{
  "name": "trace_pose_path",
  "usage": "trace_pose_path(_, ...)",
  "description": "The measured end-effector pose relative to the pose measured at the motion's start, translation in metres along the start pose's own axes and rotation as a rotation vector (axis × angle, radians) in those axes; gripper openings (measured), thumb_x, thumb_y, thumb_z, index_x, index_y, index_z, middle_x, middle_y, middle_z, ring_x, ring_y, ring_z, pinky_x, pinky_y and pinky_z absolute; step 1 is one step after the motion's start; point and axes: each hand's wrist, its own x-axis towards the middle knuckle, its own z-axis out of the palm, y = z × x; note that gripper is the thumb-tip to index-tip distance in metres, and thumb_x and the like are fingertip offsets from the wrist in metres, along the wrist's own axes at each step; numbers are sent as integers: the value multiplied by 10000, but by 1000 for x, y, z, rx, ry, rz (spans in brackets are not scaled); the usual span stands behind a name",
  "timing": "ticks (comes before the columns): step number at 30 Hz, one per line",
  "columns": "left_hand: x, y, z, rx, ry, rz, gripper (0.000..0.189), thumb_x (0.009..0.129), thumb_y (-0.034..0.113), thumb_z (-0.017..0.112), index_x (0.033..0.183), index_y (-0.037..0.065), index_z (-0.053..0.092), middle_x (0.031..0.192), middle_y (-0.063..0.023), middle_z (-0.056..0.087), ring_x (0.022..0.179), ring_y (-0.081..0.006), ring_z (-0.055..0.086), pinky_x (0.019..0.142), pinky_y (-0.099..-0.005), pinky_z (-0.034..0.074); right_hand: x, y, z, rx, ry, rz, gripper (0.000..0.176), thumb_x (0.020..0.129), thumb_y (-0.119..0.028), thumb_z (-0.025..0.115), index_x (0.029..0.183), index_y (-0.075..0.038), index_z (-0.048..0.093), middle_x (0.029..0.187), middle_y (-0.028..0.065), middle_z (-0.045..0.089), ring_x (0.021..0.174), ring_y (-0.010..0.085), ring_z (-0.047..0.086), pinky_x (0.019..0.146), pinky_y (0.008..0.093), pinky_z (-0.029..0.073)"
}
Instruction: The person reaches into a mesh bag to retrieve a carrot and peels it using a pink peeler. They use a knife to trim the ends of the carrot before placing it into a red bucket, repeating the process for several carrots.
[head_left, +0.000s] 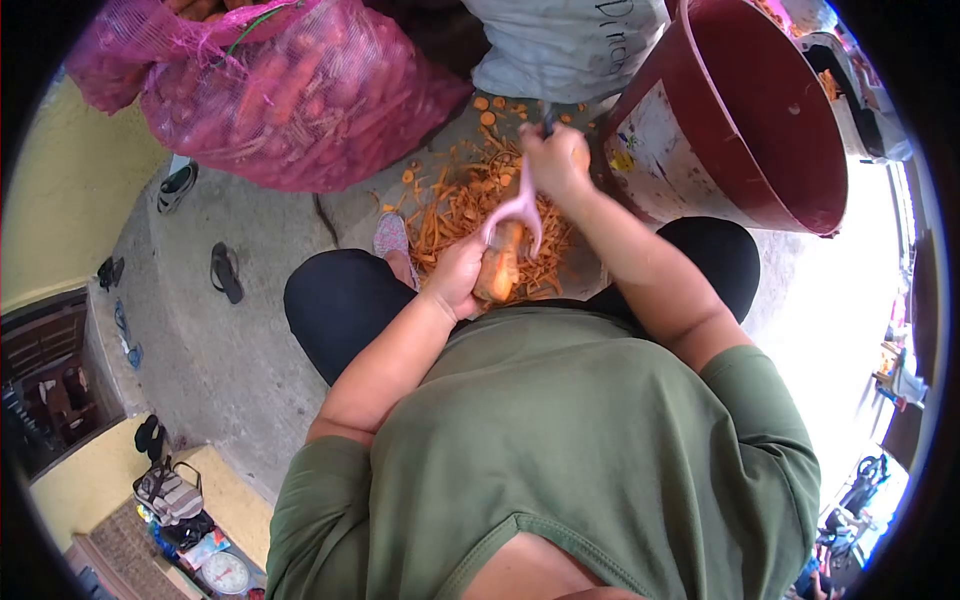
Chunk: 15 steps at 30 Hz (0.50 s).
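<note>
My left hand (460, 275) is closed round an orange carrot (497, 272), held low in front of my lap. In my right hand (557, 160) is a pink peeler (520, 208), its forked head lying over the upper part of the carrot. A dark handle (547, 122) also sticks out at the top of my right fist; what it belongs to is unclear. Under both hands, a heap of orange peelings (450, 212) covers the floor, with a few round carrot slices (487, 118) at its far edge.
A pink mesh sack full of carrots (290, 95) stands at the upper left. A white sack (565, 45) is at the top, beside a large red bucket (655, 130) on the right. Slippers (226, 273) lie on the concrete floor at left.
</note>
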Motion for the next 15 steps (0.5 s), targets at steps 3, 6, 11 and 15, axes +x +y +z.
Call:
trace_pose_path(3,1,1,-12,-69,-81,-66,336,859,302,397,1054,32,443,858,-91,541,759,-173,549,668,-304,470,66,31,-15,-375,275,59,383,714,-342,509,715,31,591,703,209,585,737,293,594,656,362,455)
trace_pose_path(6,-4,7,1,-54,-90,23,336,854,310,408,1051,41,446,855,-94,539,726,-170,549,651,-298,469,85,50,-30,-304,332,89,434,718,-361,490,711,61,591,717,217,585,727,301,596,656,368,460)
trace_pose_path(11,7,7,-11,-87,-31,-65,325,846,321,424,1022,51,464,839,-86,541,691,-175,548,635,-309,473,0,4,-12,-19,56,37,356,694,-342,551,678,12,583,624,192,571,696,309,589,650,351,443)
trace_pose_path(15,3,5,-1,35,22,-47,346,858,336,390,976,26,488,787,-86,549,636,-181,557,595,-307,476,14,12,-4,-9,32,40,355,686,-343,560,718,9,580,716,223,573,742,317,583,665,359,438)
